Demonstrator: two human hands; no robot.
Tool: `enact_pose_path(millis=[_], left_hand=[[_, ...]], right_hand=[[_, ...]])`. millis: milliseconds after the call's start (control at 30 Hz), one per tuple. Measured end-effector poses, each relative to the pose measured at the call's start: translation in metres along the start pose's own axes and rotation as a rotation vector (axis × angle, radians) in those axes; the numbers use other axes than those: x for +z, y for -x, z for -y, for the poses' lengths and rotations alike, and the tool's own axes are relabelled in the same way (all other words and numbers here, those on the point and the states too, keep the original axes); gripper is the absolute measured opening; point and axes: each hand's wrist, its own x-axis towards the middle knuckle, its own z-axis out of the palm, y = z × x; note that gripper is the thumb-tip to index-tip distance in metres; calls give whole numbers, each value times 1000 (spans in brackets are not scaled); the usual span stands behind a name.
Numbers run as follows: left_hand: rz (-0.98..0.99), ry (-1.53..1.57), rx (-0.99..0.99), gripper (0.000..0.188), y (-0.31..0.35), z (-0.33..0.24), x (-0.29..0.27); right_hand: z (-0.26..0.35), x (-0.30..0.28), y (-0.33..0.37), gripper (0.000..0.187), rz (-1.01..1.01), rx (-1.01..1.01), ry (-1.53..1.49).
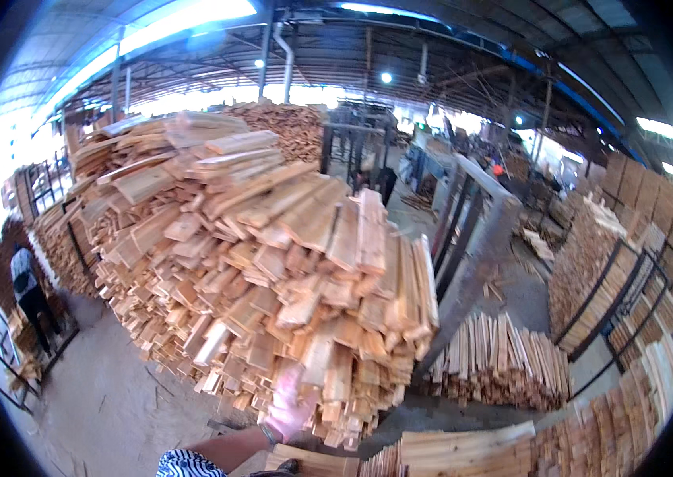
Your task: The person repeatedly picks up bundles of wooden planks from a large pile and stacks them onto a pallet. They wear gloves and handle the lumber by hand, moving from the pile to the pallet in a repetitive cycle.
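Observation:
A big stack of rough wooden planks fills the middle of the view, its cut ends facing me and its top layers lying askew. At the low front of this stack, my left hand in a pinkish glove touches the plank ends. Its fingers point up against the wood and blur into it, so whether they grip a plank cannot be made out. A patterned sleeve covers part of that arm. My right hand is out of view.
Right of the stack stands a grey metal post frame. Beyond it is a low pile of planks. More boards lie along the lower right edge. A person stands at far left near metal racks. Strapped timber stacks rise at right.

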Motion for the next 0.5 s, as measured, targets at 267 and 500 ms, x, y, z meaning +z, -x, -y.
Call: enact_pose_path(millis=[267, 500], left_hand=[[-605, 482, -101, 80, -280, 66, -191], [-495, 408, -314, 81, -386, 113, -259]], right_hand=[[461, -27, -147, 58, 607, -843, -424], [820, 5, -212, 73, 792, -702, -902]])
